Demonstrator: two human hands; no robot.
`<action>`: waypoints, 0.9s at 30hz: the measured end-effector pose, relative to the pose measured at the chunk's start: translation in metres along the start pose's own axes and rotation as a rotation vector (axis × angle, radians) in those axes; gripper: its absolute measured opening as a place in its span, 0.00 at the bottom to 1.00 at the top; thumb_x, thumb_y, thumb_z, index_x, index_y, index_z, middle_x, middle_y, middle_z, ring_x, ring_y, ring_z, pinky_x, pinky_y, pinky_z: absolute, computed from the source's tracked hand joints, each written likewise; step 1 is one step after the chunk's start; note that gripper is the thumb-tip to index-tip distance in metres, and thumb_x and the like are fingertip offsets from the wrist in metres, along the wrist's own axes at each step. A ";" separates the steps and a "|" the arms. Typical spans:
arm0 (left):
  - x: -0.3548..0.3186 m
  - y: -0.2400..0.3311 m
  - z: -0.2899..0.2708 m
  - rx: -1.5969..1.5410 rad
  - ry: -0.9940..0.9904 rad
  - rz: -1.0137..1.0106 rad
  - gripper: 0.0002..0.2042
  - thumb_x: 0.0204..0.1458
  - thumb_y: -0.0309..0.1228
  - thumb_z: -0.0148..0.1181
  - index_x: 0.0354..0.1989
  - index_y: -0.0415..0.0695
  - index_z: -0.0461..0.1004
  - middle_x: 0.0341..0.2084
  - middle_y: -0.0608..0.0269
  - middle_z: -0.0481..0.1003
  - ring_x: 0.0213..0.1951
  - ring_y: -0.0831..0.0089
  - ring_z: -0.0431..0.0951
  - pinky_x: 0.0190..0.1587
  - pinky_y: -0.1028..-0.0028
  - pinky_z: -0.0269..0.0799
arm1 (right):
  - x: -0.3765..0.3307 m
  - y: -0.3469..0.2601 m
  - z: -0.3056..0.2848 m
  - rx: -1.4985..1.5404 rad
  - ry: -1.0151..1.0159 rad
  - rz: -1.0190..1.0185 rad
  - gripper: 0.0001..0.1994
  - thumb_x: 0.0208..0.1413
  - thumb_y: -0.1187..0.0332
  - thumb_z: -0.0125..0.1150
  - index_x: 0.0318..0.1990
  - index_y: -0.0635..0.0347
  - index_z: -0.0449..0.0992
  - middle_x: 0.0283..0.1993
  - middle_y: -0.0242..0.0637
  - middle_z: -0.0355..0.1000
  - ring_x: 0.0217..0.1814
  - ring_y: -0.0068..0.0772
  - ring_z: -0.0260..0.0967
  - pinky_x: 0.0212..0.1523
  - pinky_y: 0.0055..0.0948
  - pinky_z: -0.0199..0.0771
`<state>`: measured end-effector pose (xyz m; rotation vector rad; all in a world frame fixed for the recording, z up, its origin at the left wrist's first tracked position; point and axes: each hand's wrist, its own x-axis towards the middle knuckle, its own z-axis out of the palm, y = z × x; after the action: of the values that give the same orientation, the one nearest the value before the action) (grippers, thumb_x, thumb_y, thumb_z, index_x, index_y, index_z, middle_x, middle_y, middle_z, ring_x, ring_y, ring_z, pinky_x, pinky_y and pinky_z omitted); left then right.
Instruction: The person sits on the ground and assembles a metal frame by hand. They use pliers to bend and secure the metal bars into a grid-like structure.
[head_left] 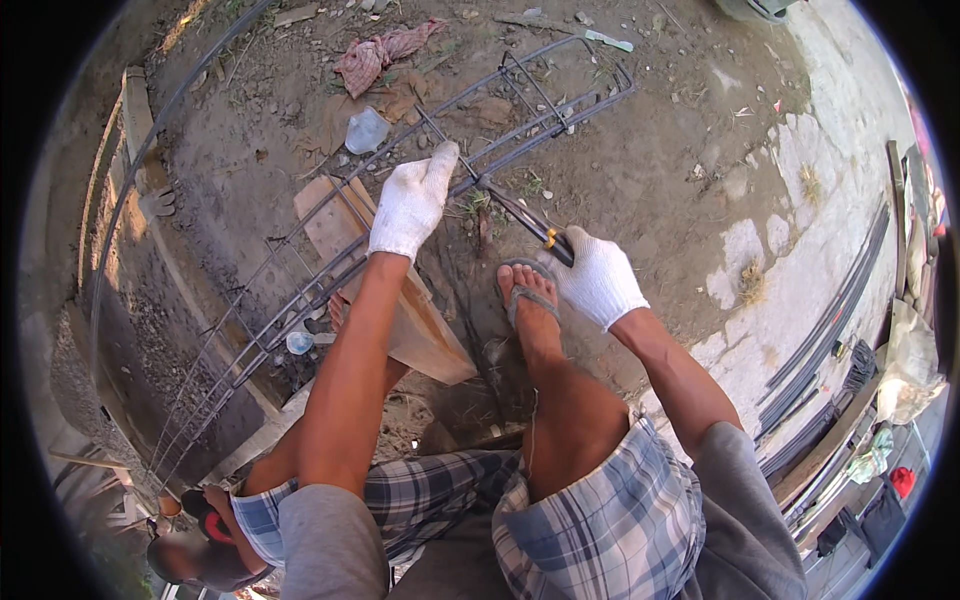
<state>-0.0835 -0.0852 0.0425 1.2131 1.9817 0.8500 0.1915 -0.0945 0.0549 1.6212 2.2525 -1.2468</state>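
A long steel rebar cage (515, 140), made of parallel bars with cross stirrups, runs from the lower left to the upper right. My left hand (413, 200), in a white knit glove, is closed on the cage where a stirrup crosses its bars. My right hand (598, 277), gloved the same way, grips a pair of pincers (530, 221) with yellow and dark handles. Their jaws meet the cage's near bar just right of my left hand; any tie wire there is too small to make out. A wooden plank (430, 325) lies beneath the cage.
My sandalled foot (530, 285) stands on the dirt near the pincers. Beyond the cage lie a checked cloth (380, 58) and a crumpled clear plastic piece (367, 130). Dark bars (835, 300) lie at the right. Another person (200, 560) is at the lower left.
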 end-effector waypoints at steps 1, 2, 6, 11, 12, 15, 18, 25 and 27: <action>-0.004 0.004 0.003 0.087 0.128 0.131 0.31 0.71 0.54 0.52 0.28 0.35 0.79 0.18 0.52 0.75 0.22 0.66 0.76 0.29 0.62 0.71 | 0.005 0.006 0.000 0.180 -0.140 0.033 0.20 0.67 0.51 0.67 0.50 0.61 0.78 0.29 0.40 0.74 0.29 0.37 0.76 0.33 0.43 0.79; -0.011 0.009 0.009 0.075 0.342 0.132 0.31 0.72 0.51 0.51 0.28 0.33 0.79 0.20 0.46 0.76 0.23 0.59 0.77 0.32 0.60 0.72 | 0.005 0.011 0.003 0.563 -0.340 0.264 0.25 0.65 0.46 0.69 0.48 0.63 0.81 0.38 0.37 0.81 0.39 0.34 0.81 0.42 0.36 0.81; -0.062 0.032 0.031 -0.210 0.206 -0.184 0.29 0.70 0.51 0.56 0.32 0.33 0.82 0.21 0.58 0.77 0.26 0.68 0.75 0.34 0.63 0.71 | -0.002 0.024 0.007 1.507 -0.751 0.339 0.15 0.73 0.53 0.62 0.50 0.55 0.82 0.38 0.26 0.80 0.38 0.21 0.77 0.41 0.25 0.79; -0.067 -0.003 0.081 -0.610 -0.189 -0.418 0.23 0.68 0.47 0.62 0.49 0.34 0.81 0.35 0.50 0.84 0.37 0.69 0.82 0.44 0.69 0.77 | 0.001 0.030 0.017 1.473 -0.667 0.399 0.18 0.71 0.51 0.64 0.50 0.57 0.82 0.38 0.28 0.81 0.37 0.22 0.78 0.40 0.26 0.80; -0.062 0.005 0.089 -0.909 -0.223 -0.499 0.23 0.69 0.47 0.62 0.54 0.35 0.80 0.35 0.53 0.83 0.37 0.68 0.82 0.46 0.67 0.78 | 0.003 0.027 0.016 1.498 -0.640 0.407 0.19 0.70 0.50 0.66 0.50 0.58 0.82 0.38 0.29 0.81 0.37 0.22 0.79 0.40 0.27 0.80; -0.053 0.018 0.110 -1.450 -0.216 -0.610 0.18 0.69 0.47 0.62 0.51 0.42 0.77 0.33 0.58 0.82 0.38 0.62 0.84 0.53 0.59 0.81 | 0.003 0.020 -0.003 0.818 -0.542 0.262 0.27 0.62 0.43 0.72 0.49 0.63 0.81 0.37 0.35 0.83 0.37 0.28 0.81 0.39 0.34 0.82; -0.051 0.019 0.131 -1.591 -0.034 -0.617 0.16 0.68 0.48 0.64 0.37 0.48 0.74 0.28 0.62 0.80 0.39 0.60 0.84 0.50 0.57 0.81 | -0.021 -0.007 -0.006 -0.193 0.118 -0.073 0.33 0.55 0.47 0.74 0.57 0.67 0.75 0.42 0.51 0.82 0.43 0.54 0.82 0.44 0.51 0.82; -0.044 0.029 0.130 -1.601 -0.054 -0.754 0.15 0.67 0.49 0.65 0.39 0.50 0.78 0.34 0.60 0.82 0.42 0.57 0.85 0.47 0.56 0.81 | -0.015 0.007 -0.003 -0.154 0.188 -0.053 0.33 0.55 0.52 0.73 0.61 0.67 0.74 0.39 0.52 0.79 0.44 0.56 0.82 0.43 0.51 0.83; -0.044 0.007 0.120 -1.625 -0.195 -0.754 0.15 0.68 0.48 0.63 0.46 0.49 0.80 0.42 0.58 0.84 0.47 0.55 0.85 0.53 0.50 0.80 | -0.004 0.015 -0.001 0.147 0.020 -0.090 0.30 0.55 0.52 0.74 0.56 0.66 0.77 0.34 0.51 0.79 0.40 0.55 0.82 0.42 0.48 0.83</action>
<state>0.0310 -0.1001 -0.0126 -0.3669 0.8114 1.3129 0.2060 -0.0958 0.0495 1.6011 2.3202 -1.4558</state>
